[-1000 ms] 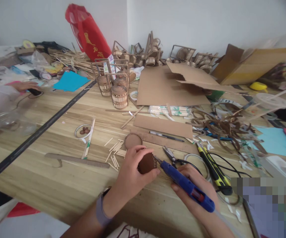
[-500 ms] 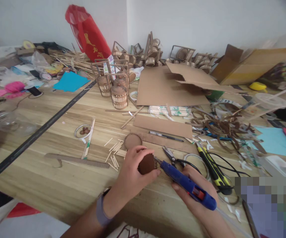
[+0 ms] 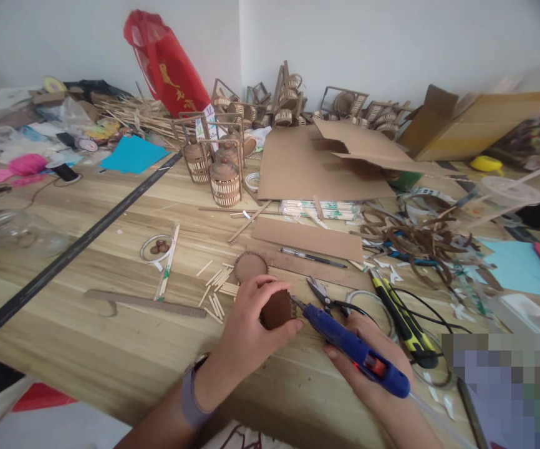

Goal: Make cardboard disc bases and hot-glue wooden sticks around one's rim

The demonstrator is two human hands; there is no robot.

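Observation:
Between the thumb and fingers of my left hand (image 3: 246, 330) is a small round brown cardboard piece (image 3: 277, 310) with a ridged rim, tilted up on edge. My right hand (image 3: 373, 362) grips a blue hot glue gun (image 3: 345, 337). Its nozzle reaches the right side of that rim; whether it touches, I cannot tell. Just beyond my left hand, a second round cardboard piece (image 3: 251, 267) with a ridged edge lies flat. Short pale wooden sticks (image 3: 217, 284) are scattered to its left.
Scissors (image 3: 323, 294) and a yellow-black utility knife (image 3: 403, 321) lie beyond my right hand. Small basket models (image 3: 226, 181) stand farther back. Cardboard sheets (image 3: 312, 165) and a tangle of brown strips (image 3: 414, 234) cover the back and right. A tape ring (image 3: 143, 249) holds several brown beads.
Both hands, the cardboard piece and the glue gun stay almost in place. At the far left edge, something beside the clear plastic jar has shifted slightly.

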